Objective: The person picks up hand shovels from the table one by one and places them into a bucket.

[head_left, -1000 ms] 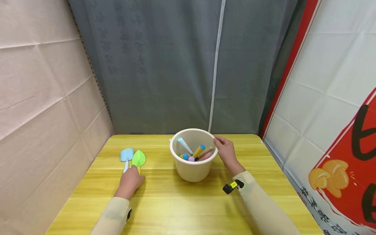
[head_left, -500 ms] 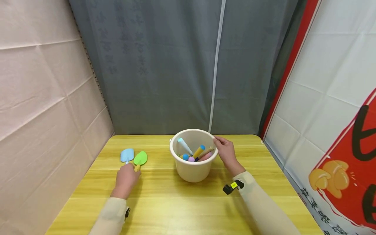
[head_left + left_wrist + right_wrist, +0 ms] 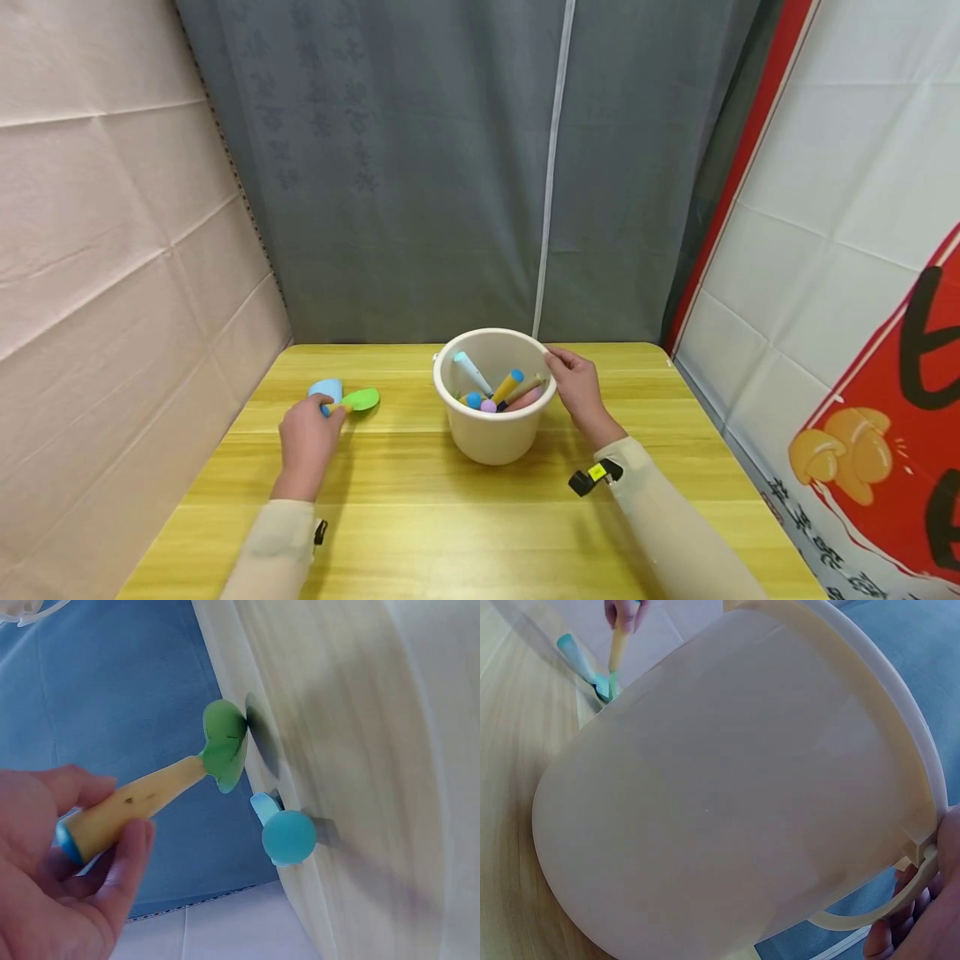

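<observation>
My left hand (image 3: 306, 442) grips the yellow handle of a small toy shovel (image 3: 363, 399) with a green blade. In the left wrist view the thumb and fingers close round the handle (image 3: 146, 796) near its blue end, and the handle is raised above the table. A light blue toy shovel (image 3: 327, 388) lies just behind, partly hidden by the hand. My right hand (image 3: 579, 392) pinches the right rim of a cream bucket (image 3: 491, 437), with fingers by the bail handle (image 3: 877, 919) in the right wrist view.
Inside the bucket stand several tools with coloured handles, among them a light blue one (image 3: 471, 372) and a yellow one with a blue end (image 3: 510, 385). The wooden table (image 3: 450, 533) meets a grey curtain (image 3: 412, 208) at the back, with cloth walls at both sides.
My left hand has shifted left and away from me, lifting the green shovel's handle and turning its blade to point right. The right hand and bucket have stayed put.
</observation>
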`<state>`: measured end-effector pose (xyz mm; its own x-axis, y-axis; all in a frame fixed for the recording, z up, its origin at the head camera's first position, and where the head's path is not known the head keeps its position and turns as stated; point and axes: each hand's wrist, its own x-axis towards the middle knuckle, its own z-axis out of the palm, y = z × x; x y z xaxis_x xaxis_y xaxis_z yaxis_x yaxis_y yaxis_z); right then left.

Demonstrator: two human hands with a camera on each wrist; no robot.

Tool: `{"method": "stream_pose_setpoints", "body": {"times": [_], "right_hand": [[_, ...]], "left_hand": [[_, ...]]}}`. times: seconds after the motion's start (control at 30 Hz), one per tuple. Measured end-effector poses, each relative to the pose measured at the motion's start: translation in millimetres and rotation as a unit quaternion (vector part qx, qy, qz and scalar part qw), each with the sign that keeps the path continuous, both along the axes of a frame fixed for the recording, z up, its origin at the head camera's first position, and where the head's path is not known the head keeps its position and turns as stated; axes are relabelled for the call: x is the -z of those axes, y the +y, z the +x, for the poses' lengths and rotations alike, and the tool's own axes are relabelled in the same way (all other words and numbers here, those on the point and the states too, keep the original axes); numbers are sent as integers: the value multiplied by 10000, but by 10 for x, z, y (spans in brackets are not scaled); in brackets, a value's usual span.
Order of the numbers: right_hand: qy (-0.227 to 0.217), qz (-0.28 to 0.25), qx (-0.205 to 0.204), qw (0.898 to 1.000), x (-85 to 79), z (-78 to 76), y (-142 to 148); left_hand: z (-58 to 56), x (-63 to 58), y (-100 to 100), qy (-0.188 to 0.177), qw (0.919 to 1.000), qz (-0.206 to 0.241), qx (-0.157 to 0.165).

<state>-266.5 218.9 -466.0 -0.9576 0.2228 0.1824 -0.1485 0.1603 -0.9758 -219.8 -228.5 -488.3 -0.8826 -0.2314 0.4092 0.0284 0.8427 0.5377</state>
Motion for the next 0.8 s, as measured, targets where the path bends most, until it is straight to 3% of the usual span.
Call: {"method": "stream_pose_setpoints", "body": {"times": [0.27,0.63,0.8], "right_hand": [[-20,17,-21,10000,3,7,2],[-46,-25,-18,10000,-9,5,3],[-23,20,-13,10000,4,-5,8]], "left_hand": [[-33,-100,47,930,9954,213,-56],[-60,-194,41,1273,9912,340,-98],[-57,-294,57,1558,9866,487,8]]}}
